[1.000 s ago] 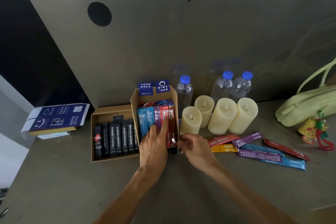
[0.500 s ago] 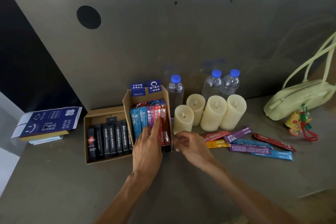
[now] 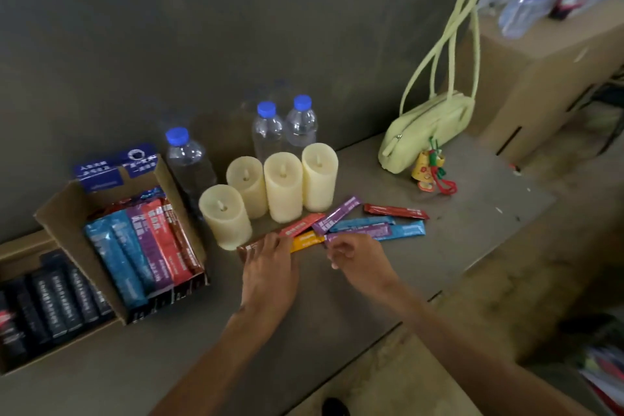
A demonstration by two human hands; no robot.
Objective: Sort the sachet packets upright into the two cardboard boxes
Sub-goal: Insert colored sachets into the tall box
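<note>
Sachet [image 3: 247,248], brown, under left hand [image 3: 270,275]; right hand [image 3: 358,261] curled alongside.

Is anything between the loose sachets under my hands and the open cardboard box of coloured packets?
Only the nearest cream pillar candle, standing between the loose coloured sachets and the tall cardboard box; a route nearer you looks open.

A: The taller box [image 3: 64,223] is brown cardboard with a blue, white-printed flap. Its sachets [image 3: 145,243] run blue, purple, red and brown.
B: The low box [image 3: 20,245] holds black ones [image 3: 57,300] with white lettering. And the loose sachets [image 3: 366,221] on the grey surface [image 3: 472,213]?
A: Red, purple, blue, orange, brown. The candles [image 3: 283,186] are cream, the bottles [image 3: 266,132] clear with blue caps, the bag [image 3: 429,132] pale green
</note>
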